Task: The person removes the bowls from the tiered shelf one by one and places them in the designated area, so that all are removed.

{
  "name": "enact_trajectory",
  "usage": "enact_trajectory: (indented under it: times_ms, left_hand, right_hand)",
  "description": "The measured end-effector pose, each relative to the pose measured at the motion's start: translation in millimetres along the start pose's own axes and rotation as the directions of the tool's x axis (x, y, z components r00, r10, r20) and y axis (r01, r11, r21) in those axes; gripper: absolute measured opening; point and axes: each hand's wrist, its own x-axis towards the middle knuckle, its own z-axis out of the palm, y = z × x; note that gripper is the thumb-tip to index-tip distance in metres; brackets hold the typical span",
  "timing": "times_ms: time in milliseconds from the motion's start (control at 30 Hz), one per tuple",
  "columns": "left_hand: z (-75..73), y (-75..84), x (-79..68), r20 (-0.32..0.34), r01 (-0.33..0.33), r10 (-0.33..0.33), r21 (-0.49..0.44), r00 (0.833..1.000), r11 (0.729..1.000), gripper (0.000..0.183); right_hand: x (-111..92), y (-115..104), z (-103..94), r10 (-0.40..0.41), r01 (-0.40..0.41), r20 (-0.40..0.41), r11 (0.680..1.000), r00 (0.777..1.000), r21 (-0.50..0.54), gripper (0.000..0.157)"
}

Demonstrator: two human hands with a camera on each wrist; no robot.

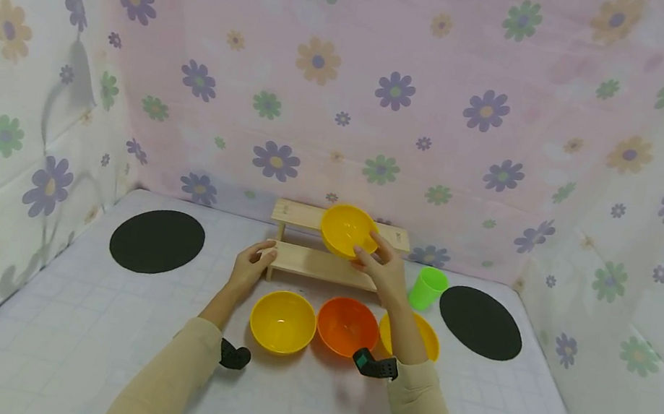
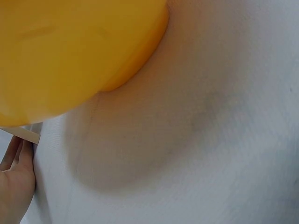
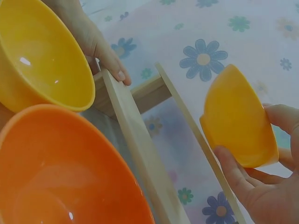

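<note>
My right hand (image 1: 385,273) pinches a small yellow bowl (image 1: 344,227) by its right side, thumb and fingers spread over its wall. The bowl is tilted in the right wrist view, close to the upper board of a two-step wooden shelf (image 1: 322,265). At the shelf's left end, my left hand (image 1: 248,268) grips the lower board, its fingers bent over the end. Nearer to me stand a yellow bowl (image 1: 282,323), an orange bowl (image 1: 347,327) and another yellow bowl (image 1: 427,336), partly hidden behind my right forearm. The left-hand yellow bowl (image 2: 70,56) fills much of the left wrist view.
A green cup (image 1: 427,289) stands just right of the shelf. Black round mats lie on both sides, one at the left (image 1: 157,241) and one at the right (image 1: 480,323). Flower-patterned cloth (image 1: 351,93) encloses the white table at the back and sides.
</note>
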Motion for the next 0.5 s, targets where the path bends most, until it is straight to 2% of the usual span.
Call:
enact_trajectory:
  times_ms: [200, 433, 500]
  left_hand:
    - [0.8, -0.3, 1.3, -0.019, -0.006, 0.006, 0.006, 1.000, 1.000, 0.039]
    - [0.6, -0.3, 0.3, -0.014, 0.004, -0.003, 0.023, 1.000, 1.000, 0.040]
    - [0.6, -0.6, 0.5, -0.011, 0.007, -0.007, 0.017, 1.000, 1.000, 0.039]
  right_hand:
    - [-12.1, -3.7, -9.9, -0.008, 0.007, -0.009, 0.998, 1.000, -0.055, 0.060]
    - [-25.5, -4.7, -22.7, 0.000, 0.008, 0.073, 0.994, 0.997, -0.108, 0.061]
    - [-32.3, -10.8, -23.4, 0.021, -0.010, 0.083, 0.991, 0.996, -0.131, 0.061]
